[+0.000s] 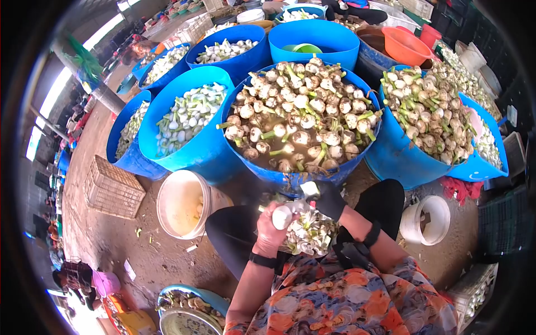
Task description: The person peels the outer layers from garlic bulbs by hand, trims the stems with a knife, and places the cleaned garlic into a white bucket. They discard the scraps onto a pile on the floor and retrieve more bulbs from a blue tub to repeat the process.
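Observation:
My left hand (269,230) is bare and closed around a peeled white garlic bulb (282,218), held above my lap. Close beside it, my right hand (331,202) wears a dark glove and grips a small knife (310,189); its pale flat blade points up and left, and most of the handle is hidden. Below both hands, a heap of garlic peelings and cut stems (310,231) lies in my lap. Directly ahead, a large blue tub (290,180) holds muddy garlic bulbs (301,101) with green stems, partly in brown water.
A blue tub (187,164) of cleaned garlic stands front left, and another tub (399,164) heaped with unpeeled garlic is at right. White buckets (177,205) (432,220) flank my knees. A wicker-like crate (114,187) sits left. An orange basin (406,46) lies behind.

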A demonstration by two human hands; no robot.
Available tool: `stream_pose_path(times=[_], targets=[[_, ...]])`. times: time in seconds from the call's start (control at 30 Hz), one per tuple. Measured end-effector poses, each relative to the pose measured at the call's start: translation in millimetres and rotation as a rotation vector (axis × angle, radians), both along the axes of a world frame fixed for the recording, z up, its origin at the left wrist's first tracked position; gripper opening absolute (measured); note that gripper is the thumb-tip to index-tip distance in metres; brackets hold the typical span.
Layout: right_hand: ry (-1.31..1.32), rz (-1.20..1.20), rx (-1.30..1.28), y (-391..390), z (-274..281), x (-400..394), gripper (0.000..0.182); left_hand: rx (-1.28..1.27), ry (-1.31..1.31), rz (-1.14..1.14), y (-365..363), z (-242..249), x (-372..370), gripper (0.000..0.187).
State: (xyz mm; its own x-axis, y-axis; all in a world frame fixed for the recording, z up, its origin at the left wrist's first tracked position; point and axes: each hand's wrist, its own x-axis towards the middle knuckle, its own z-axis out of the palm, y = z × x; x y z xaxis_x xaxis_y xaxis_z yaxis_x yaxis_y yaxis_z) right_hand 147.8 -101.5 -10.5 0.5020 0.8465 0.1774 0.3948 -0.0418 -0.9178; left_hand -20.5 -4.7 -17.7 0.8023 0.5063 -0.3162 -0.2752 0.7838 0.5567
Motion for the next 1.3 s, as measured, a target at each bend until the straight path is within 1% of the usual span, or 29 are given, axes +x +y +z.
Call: stream_pose_path(times=[0.03, 0.1, 0.17, 0.23, 0.27, 0.3, 0.37, 0.4, 0.43, 0.5, 0.53, 0.6, 0.63, 0.67, 0.73, 0.77, 0.8, 0.83, 0.87, 0.9, 0.93, 0.97, 1.0, 1.07, 1.13, 1.17, 1.23, 1.27, 1.3], targets=[[-0.001, 0.003, -0.001, -4, -2, 0, 0.03, 0.133, 0.037, 0.033, 2, 1, 0, 0.041], [0.07, 0.067, -0.097, -14, -2, -3, 0.029, -0.08, -0.126, 0.108, 11, 5, 3, 0.041], [0.13, 0.122, -0.086, -20, 2, -4, 0.031, -0.036, -0.131, 0.132, 23, -1, 3, 0.044], [0.007, 0.087, 0.055, -25, 11, -7, 0.032, -0.116, -0.13, 0.157, 34, -6, -1, 0.045], [0.003, 0.118, -0.019, -31, 20, -5, 0.033, -0.139, -0.139, 0.204, 41, -13, -3, 0.048], [0.007, 0.121, -0.021, -37, 20, 0, 0.033, -0.142, -0.033, 0.288, 49, -14, -7, 0.052], [0.181, 0.204, -0.035, -52, 17, 13, 0.032, -0.179, 0.055, 0.378, 60, -11, -12, 0.058], [0.167, 0.227, -0.085, -57, 19, 18, 0.031, -0.186, 0.053, 0.37, 64, -9, -16, 0.061], [0.172, 0.231, -0.088, -65, 10, 25, 0.031, -0.188, 0.057, 0.375, 66, -8, -19, 0.061], [0.193, 0.333, -0.347, -73, -5, 34, 0.032, -0.226, 0.065, 0.405, 71, -2, -20, 0.061], [0.193, 0.336, -0.349, -73, -7, 32, 0.032, -0.245, 0.122, 0.422, 71, 10, -17, 0.051], [-0.473, 0.671, -0.922, -69, -5, 30, 0.04, -0.275, 0.015, 0.361, 97, 9, -16, 0.05], [-0.475, 0.669, -0.926, -64, -6, 31, 0.04, -0.303, -0.085, 0.298, 117, 10, -19, 0.049], [-0.517, 0.633, -0.815, -59, -10, 31, 0.042, -0.29, -0.34, 0.29, 153, 18, -26, 0.05], [-0.526, 0.56, -0.595, -32, 4, 34, 0.042, -0.251, -0.433, 0.496, 188, 78, -12, 0.05], [-0.487, 0.441, -0.585, -7, 36, 35, 0.04, -0.223, -0.264, 0.706, 186, 129, -7, 0.05], [-0.448, 0.323, -0.571, 17, 62, 39, 0.038, -0.224, -0.265, 0.704, 192, 127, -6, 0.05], [-0.447, 0.208, -0.484, 38, 62, 48, 0.038, -0.084, -0.26, 0.586, 200, 122, -6, 0.048], [-0.539, 0.158, -0.436, 63, 59, 58, 0.037, 0.059, -0.254, 0.465, 207, 115, -5, 0.047], [-0.673, 0.161, -0.424, 87, 53, 68, 0.036, 0.104, -0.313, 0.312, 203, 97, -2, 0.041], [-0.678, 0.16, -0.522, 112, 46, 72, 0.037, 0.092, -0.297, 0.241, 187, 86, 5, 0.037], [-0.724, 0.215, -0.615, 135, 39, 74, 0.038, -0.229, -0.592, 0.008, 182, 60, 10, 0.035], [-0.788, 0.242, -0.655, 154, 25, 72, 0.038, 0.017, -0.23, 0.124, 160, 51, 15, 0.037], [-0.859, 0.279, -0.696, 180, 7, 68, 0.038, -0.047, 0.141, 0.209, 127, 47, 26, 0.041], [-0.886, 0.37, -0.893, 193, 1, 63, 0.034, -0.022, 0.185, 0.162, 111, 34, 23, 0.038], [-0.896, 0.378, -0.892, 192, 0, 65, 0.034, -0.021, 0.192, 0.138, 107, 30, 21, 0.037], [-0.609, 0.221, -0.596, 184, 12, 65, 0.029, 0.049, 0.233, 0.104, 99, 32, 17, 0.037], [-0.428, 0.184, -0.572, 179, 26, 67, 0.029, 0.124, 0.278, 0.054, 95, 35, 16, 0.037], [-0.176, 0.161, -0.42, 177, 22, 68, 0.027, 0.12, 0.274, 0.056, 90, 39, 19, 0.037]])
